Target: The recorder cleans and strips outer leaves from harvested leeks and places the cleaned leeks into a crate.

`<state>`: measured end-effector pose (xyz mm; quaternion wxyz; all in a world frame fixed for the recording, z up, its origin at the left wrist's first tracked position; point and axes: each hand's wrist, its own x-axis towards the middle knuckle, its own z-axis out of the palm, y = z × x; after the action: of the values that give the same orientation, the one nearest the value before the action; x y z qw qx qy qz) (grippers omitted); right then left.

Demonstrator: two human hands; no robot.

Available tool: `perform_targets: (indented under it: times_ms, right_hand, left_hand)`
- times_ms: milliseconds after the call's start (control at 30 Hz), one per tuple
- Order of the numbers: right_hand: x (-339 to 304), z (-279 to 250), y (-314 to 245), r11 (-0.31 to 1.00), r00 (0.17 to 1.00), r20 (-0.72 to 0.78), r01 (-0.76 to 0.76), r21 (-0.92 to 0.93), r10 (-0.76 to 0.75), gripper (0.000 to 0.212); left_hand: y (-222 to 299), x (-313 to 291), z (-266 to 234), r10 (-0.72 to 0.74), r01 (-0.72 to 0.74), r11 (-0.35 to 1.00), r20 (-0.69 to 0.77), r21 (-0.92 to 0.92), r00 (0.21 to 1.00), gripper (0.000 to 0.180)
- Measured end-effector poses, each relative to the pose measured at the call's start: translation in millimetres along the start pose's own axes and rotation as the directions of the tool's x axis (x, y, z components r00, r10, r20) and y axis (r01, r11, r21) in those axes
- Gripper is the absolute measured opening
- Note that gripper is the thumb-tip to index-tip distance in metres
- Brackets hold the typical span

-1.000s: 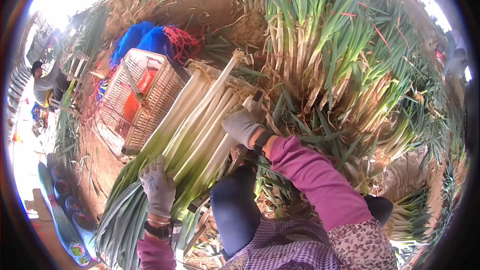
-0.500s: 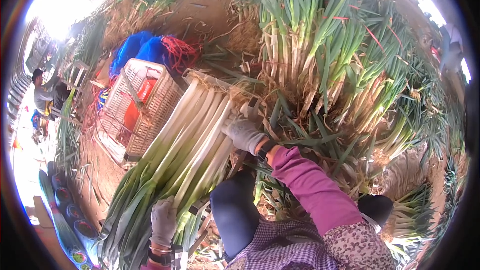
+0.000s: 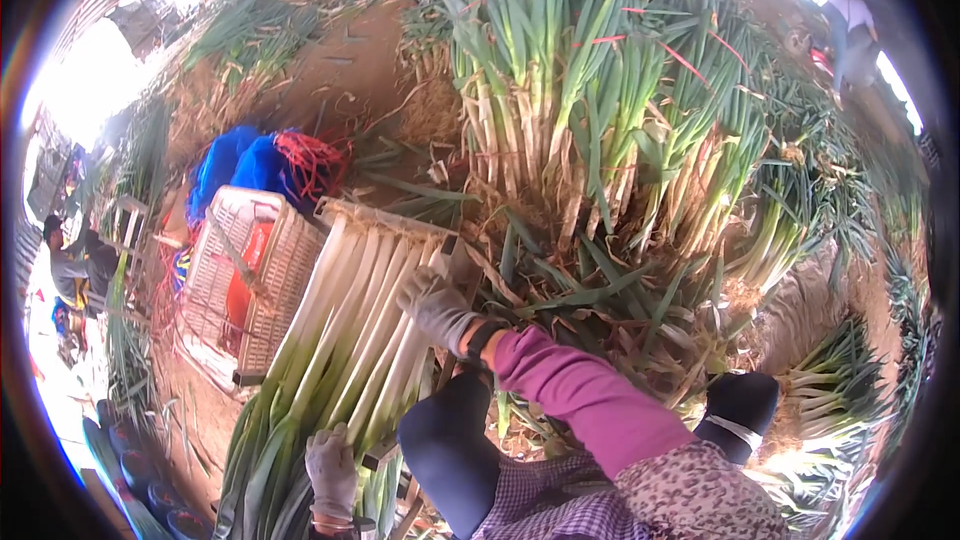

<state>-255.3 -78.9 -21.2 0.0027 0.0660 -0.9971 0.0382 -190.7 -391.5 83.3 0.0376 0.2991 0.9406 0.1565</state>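
Observation:
A row of long green onions (image 3: 345,310) lies side by side on a low rack with a board (image 3: 390,222) across its far end. Their white root ends are toward that board and the green leaves run down toward me. My left hand (image 3: 332,470), gloved, curls over the leaf part at the near right side. Bent, slightly parted gloved fingers of my right hand (image 3: 437,310) lie over the outer white stalks near the board. The undersides of both hands are hidden.
A pale plastic basket (image 3: 285,315) with something orange inside stands left of the rack, beside blue netting (image 3: 245,165) and red ties (image 3: 312,162). Upright onion bundles (image 3: 530,100) stand ahead and right. Loose leaves litter the ground. A person (image 3: 70,265) is at far left, another (image 3: 850,35) at far right.
The view has shifted, so the scene sits lower and more to the left. My right hand stays by the white stalks, and the root ends now look more even against the board.

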Motion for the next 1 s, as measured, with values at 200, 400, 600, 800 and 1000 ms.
perform_targets:
  times_ms: [200, 400, 600, 800, 1000]
  right_hand:
    - [-29, -4, 11, 0.606, 0.873, -0.424, 0.205, 0.768, 0.242, 0.049]
    - [-95, 45, 161, 0.394, 0.579, -0.058, -0.474, 0.787, 0.813, 0.038]
    - [-57, 110, 286, 0.272, 0.463, 0.135, -0.704, 0.656, 0.876, 0.053]
    - [-3, 147, 342, 0.184, 0.330, 0.093, -0.713, 0.677, 0.939, 0.064]
    - [18, 121, 310, 0.119, 0.309, 0.221, -0.788, 0.603, 0.925, 0.067]
  left_hand:
    - [72, 32, -52, -0.012, 0.000, 0.996, -0.131, -0.091, 0.991, 0.032]
    - [234, 124, 16, 0.357, -0.304, 0.663, -0.068, -0.684, 0.932, 0.037]
    - [258, 144, 66, 0.410, -0.194, 0.629, 0.110, -0.753, 0.905, 0.028]
    - [250, 167, 61, 0.254, 0.064, 0.637, 0.288, -0.768, 0.923, 0.038]
    - [255, 171, 64, 0.237, 0.107, 0.615, 0.313, -0.781, 0.920, 0.038]
